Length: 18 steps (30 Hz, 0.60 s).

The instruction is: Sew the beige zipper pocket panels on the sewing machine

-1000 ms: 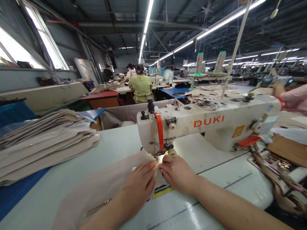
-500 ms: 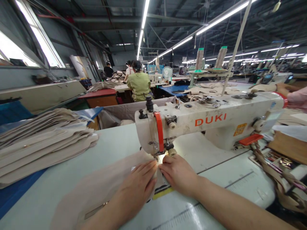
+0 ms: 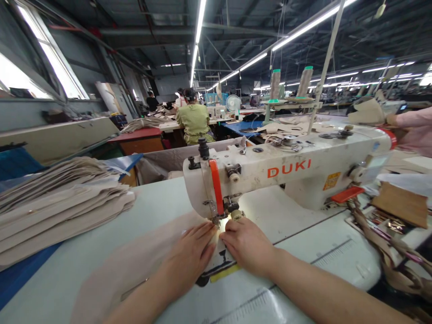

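Under the needle area of a white sewing machine [image 3: 256, 164] marked DUKI lies a light beige fabric piece [image 3: 145, 245], spread to the left across the table. My left hand [image 3: 192, 254] rests flat on this fabric, fingers stretched toward the presser foot [image 3: 217, 221]. Just right of the foot, my right hand [image 3: 248, 245] has its thumb and fingers pressed together at the fabric's edge. The fingertips of both hands are close together in the machine's lamp light. My fingers hide part of the fabric edge.
Stacked beige fabric pieces [image 3: 67, 193] lie at the left. Thread cones [image 3: 275, 85] stand behind the machine. A tray with small metal parts [image 3: 393, 223] and hanging straps [image 3: 381, 243] are at the right. A co-worker's pink sleeve [image 3: 416, 126] shows beyond the machine head.
The view has shifted slightly, so the machine appears a little further left. The small white patch beside my left fingers is now out of sight. Both hands stay by the presser foot.
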Each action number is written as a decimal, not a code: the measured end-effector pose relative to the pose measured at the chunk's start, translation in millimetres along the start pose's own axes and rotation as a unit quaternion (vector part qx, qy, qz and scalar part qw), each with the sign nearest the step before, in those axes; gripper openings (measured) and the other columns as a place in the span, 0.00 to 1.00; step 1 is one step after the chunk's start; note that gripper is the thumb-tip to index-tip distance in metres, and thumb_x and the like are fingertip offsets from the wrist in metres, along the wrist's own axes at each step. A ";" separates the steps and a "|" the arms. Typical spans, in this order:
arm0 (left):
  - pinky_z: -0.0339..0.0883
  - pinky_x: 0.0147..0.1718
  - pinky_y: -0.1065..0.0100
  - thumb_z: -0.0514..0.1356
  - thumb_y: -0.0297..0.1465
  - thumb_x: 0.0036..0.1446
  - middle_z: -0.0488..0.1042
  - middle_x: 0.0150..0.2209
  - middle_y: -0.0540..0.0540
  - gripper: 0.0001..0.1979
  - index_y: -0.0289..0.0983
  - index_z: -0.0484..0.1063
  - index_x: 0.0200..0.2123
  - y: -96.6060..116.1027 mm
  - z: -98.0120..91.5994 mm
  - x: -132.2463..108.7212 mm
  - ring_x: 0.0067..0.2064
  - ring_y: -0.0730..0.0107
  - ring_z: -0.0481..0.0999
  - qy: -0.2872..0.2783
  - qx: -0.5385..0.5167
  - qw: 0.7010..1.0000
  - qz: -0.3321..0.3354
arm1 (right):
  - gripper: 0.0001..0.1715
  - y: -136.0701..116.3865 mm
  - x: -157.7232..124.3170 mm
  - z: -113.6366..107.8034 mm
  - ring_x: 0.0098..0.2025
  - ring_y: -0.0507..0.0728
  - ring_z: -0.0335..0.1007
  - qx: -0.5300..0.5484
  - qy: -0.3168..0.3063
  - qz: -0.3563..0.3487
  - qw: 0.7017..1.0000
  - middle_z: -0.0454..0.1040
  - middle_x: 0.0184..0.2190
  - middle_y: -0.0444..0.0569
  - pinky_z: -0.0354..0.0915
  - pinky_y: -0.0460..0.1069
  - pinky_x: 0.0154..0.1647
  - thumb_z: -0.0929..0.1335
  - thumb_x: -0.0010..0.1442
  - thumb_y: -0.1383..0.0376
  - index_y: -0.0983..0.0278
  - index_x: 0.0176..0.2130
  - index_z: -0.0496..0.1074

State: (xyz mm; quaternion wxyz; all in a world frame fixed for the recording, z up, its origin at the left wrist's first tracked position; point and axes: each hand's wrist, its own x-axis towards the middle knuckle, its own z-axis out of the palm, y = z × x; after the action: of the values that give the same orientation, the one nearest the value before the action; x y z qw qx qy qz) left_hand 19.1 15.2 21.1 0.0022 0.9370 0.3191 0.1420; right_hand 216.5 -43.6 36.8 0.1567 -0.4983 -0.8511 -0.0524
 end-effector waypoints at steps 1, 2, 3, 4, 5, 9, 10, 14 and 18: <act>0.67 0.58 0.53 0.50 0.32 0.67 0.74 0.57 0.40 0.20 0.36 0.72 0.57 -1.4 0.6 2.0 0.58 0.57 0.72 0.001 0.004 1.000 0.001 | 0.11 0.3 -0.3 0.4 0.38 0.58 0.64 0.001 0.002 0.001 1.000 0.73 0.33 0.51 0.59 0.51 0.42 0.65 0.66 0.69 0.66 0.33 0.75; 0.67 0.58 0.53 0.50 0.32 0.67 0.74 0.57 0.40 0.19 0.36 0.72 0.56 -2.6 1.2 3.9 0.58 0.56 0.72 0.002 0.007 1.000 0.004 | 0.11 0.6 -0.6 0.8 0.38 0.58 0.64 0.002 0.003 0.002 1.000 0.73 0.32 0.51 0.59 0.51 0.41 0.65 0.66 0.69 0.66 0.33 0.75; 0.66 0.58 0.53 0.50 0.33 0.67 0.74 0.57 0.40 0.19 0.36 0.72 0.56 -3.7 1.8 5.5 0.58 0.56 0.72 0.003 0.007 1.000 0.009 | 0.11 0.9 -0.8 0.9 0.37 0.58 0.64 0.004 0.004 0.003 1.000 0.73 0.32 0.51 0.60 0.51 0.41 0.65 0.66 0.69 0.66 0.33 0.75; 0.66 0.58 0.52 0.50 0.33 0.67 0.74 0.57 0.39 0.19 0.35 0.72 0.56 -4.7 2.3 6.7 0.58 0.55 0.72 0.004 0.006 1.000 0.012 | 0.11 1.2 -1.0 1.0 0.37 0.58 0.64 0.005 0.006 0.005 1.000 0.73 0.32 0.50 0.60 0.51 0.41 0.65 0.66 0.69 0.65 0.33 0.75; 0.66 0.59 0.52 0.50 0.33 0.67 0.74 0.57 0.39 0.19 0.35 0.73 0.55 -5.6 2.8 7.0 0.58 0.55 0.72 0.005 0.004 1.000 0.013 | 0.11 1.3 -1.3 1.0 0.37 0.58 0.64 0.006 0.008 0.006 1.000 0.73 0.32 0.50 0.60 0.51 0.41 0.65 0.66 0.69 0.65 0.33 0.75; 0.66 0.58 0.53 0.51 0.32 0.66 0.73 0.58 0.39 0.19 0.35 0.72 0.57 -7.4 0.5 -7.8 0.59 0.56 0.72 0.010 -0.007 1.000 -0.001 | 0.11 0.2 -4.8 1.7 0.38 0.58 0.65 0.016 0.021 -0.003 1.000 0.73 0.32 0.50 0.61 0.51 0.41 0.66 0.65 0.70 0.65 0.32 0.75; 0.66 0.59 0.54 0.52 0.32 0.65 0.72 0.59 0.40 0.20 0.37 0.71 0.58 -6.5 -1.6 -16.2 0.59 0.57 0.72 0.011 -0.009 1.000 -0.004 | 0.11 -0.3 -6.2 2.2 0.38 0.58 0.65 0.025 0.029 -0.010 0.999 0.73 0.32 0.49 0.61 0.51 0.41 0.65 0.65 0.70 0.65 0.32 0.75; 0.63 0.61 0.58 0.54 0.31 0.65 0.69 0.62 0.44 0.23 0.40 0.66 0.62 7.1 -16.2 -56.6 0.61 0.62 0.69 -0.014 -0.006 1.000 0.013 | 0.12 -1.3 -11.2 6.1 0.38 0.57 0.66 0.082 0.087 -0.040 0.992 0.73 0.31 0.50 0.62 0.50 0.42 0.64 0.66 0.71 0.65 0.34 0.76; 0.57 0.64 0.53 0.53 0.32 0.66 0.58 0.68 0.43 0.30 0.42 0.51 0.69 24.3 -37.2 -84.1 0.67 0.58 0.60 0.069 0.057 0.996 0.004 | 0.12 -1.7 -13.3 7.9 0.37 0.58 0.66 0.124 0.104 -0.067 0.985 0.74 0.31 0.50 0.62 0.50 0.41 0.64 0.66 0.71 0.64 0.35 0.76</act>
State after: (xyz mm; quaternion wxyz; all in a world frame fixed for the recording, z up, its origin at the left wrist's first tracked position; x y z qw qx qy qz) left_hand -39.9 -57.7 36.8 -0.0744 0.9248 0.3222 0.1881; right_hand 219.3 -53.6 25.2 0.3007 -0.4086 -0.8617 -0.0080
